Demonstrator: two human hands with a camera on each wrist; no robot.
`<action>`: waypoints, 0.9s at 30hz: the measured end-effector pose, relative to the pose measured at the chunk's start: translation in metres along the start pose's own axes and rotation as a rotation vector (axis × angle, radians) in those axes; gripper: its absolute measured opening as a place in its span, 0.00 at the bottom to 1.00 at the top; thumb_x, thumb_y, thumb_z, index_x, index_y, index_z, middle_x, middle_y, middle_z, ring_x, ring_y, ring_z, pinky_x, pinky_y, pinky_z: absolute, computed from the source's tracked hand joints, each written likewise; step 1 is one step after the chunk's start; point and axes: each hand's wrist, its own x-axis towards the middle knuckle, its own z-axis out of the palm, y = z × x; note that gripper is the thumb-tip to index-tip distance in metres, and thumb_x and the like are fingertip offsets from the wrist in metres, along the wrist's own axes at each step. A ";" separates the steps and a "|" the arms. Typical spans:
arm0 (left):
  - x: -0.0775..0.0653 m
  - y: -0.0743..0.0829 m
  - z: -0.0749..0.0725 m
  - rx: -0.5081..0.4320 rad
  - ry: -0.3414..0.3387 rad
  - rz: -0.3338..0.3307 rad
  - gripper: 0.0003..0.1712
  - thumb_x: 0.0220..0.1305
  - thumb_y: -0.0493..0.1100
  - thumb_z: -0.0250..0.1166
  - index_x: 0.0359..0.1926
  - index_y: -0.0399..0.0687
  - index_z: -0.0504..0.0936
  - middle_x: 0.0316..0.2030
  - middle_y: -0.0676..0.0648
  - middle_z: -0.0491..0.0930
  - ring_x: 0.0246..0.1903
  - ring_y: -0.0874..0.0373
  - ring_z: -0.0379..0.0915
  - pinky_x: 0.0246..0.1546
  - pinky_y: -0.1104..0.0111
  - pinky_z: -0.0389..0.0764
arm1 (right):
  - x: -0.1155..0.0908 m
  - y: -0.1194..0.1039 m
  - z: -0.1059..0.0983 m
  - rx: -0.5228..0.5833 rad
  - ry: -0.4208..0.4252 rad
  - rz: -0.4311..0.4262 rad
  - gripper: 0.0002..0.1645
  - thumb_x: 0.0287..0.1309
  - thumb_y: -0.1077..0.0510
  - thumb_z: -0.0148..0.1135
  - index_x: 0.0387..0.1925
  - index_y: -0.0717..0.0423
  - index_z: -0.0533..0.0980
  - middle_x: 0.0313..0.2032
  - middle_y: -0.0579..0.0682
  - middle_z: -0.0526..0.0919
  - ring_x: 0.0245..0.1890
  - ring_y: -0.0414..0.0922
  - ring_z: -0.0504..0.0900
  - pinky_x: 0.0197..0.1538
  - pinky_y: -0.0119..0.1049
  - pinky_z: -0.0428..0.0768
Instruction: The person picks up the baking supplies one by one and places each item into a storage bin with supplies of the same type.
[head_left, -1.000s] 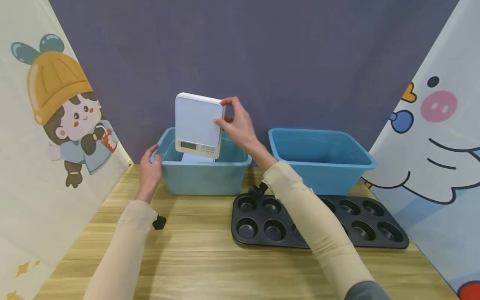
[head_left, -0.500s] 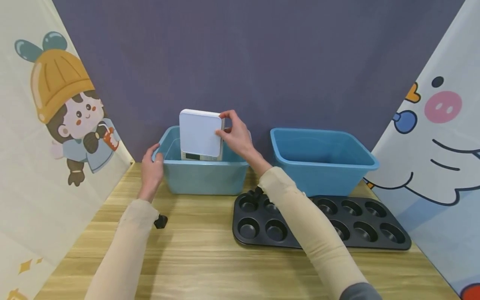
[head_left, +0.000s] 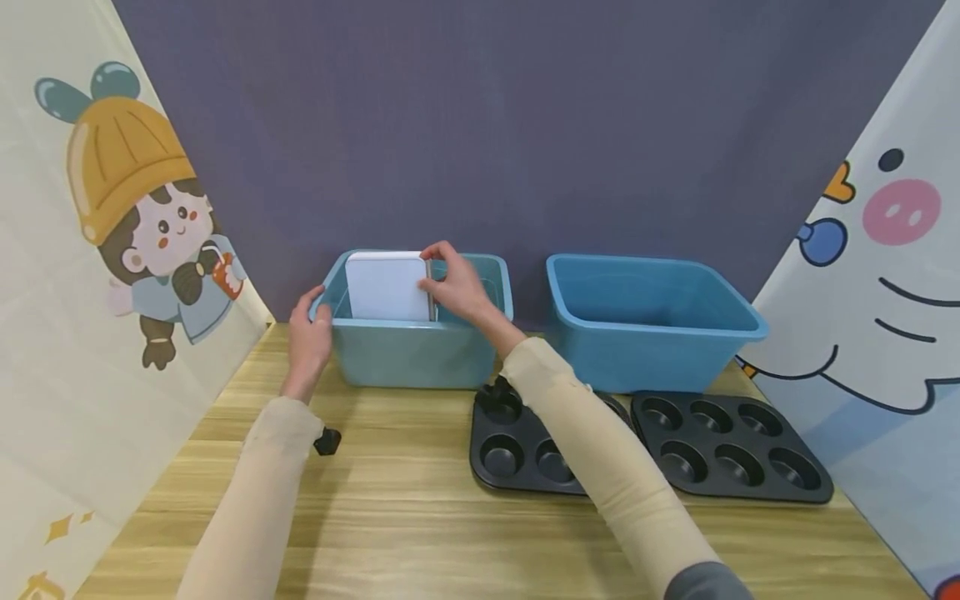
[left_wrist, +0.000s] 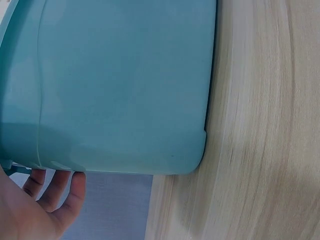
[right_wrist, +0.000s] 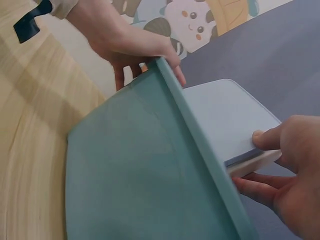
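Note:
A white kitchen scale [head_left: 386, 287] stands nearly upright inside the left blue-green plastic bin [head_left: 412, 357], its lower part hidden behind the front wall. My right hand [head_left: 457, 286] pinches the scale's right edge, thumb on the front face and fingers behind; the right wrist view shows this grip on the scale [right_wrist: 227, 115] just past the rim. At the bin's left end, my left hand [head_left: 307, 340] grips the rim. In the left wrist view, the fingers [left_wrist: 55, 192] press against the bin's outer wall [left_wrist: 120, 85].
A second, bluer bin [head_left: 660, 354] stands to the right. In front lie two black muffin pans, the left pan [head_left: 528, 450] partly under my right forearm and the right pan [head_left: 731, 450] beside it. A grey-purple backdrop [head_left: 510, 125] rises behind the wooden table [head_left: 420, 517].
My right hand has lowered the scale into the left bin, so its display is now hidden behind the front wall. The left hand has kept its hold on the rim.

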 end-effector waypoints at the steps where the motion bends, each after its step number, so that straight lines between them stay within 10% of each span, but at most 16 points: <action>1: 0.000 0.000 0.001 0.000 0.001 0.000 0.29 0.72 0.49 0.45 0.72 0.56 0.67 0.72 0.40 0.64 0.70 0.43 0.59 0.72 0.48 0.57 | 0.000 0.000 0.002 -0.011 -0.009 0.007 0.22 0.65 0.60 0.63 0.58 0.51 0.69 0.65 0.53 0.71 0.28 0.49 0.83 0.35 0.34 0.83; 11: 0.001 0.002 0.006 -0.013 -0.008 -0.009 0.29 0.72 0.51 0.44 0.73 0.57 0.66 0.71 0.41 0.64 0.69 0.44 0.60 0.70 0.48 0.59 | 0.006 0.000 0.005 -0.030 -0.020 0.155 0.23 0.66 0.61 0.59 0.61 0.54 0.67 0.64 0.56 0.70 0.55 0.51 0.76 0.40 0.37 0.83; 19: 0.001 0.001 0.005 -0.019 -0.011 -0.010 0.30 0.72 0.51 0.44 0.73 0.58 0.66 0.71 0.40 0.64 0.66 0.44 0.61 0.68 0.47 0.60 | 0.007 0.003 0.000 -0.126 -0.158 0.231 0.36 0.71 0.56 0.53 0.76 0.55 0.55 0.75 0.55 0.59 0.75 0.52 0.59 0.73 0.48 0.63; 27: 0.001 0.000 0.003 0.005 -0.016 -0.011 0.30 0.73 0.52 0.42 0.73 0.57 0.65 0.72 0.40 0.64 0.69 0.43 0.59 0.70 0.47 0.58 | 0.006 0.007 0.004 -0.080 -0.229 0.298 0.41 0.71 0.53 0.53 0.78 0.53 0.49 0.78 0.52 0.51 0.77 0.51 0.52 0.76 0.48 0.58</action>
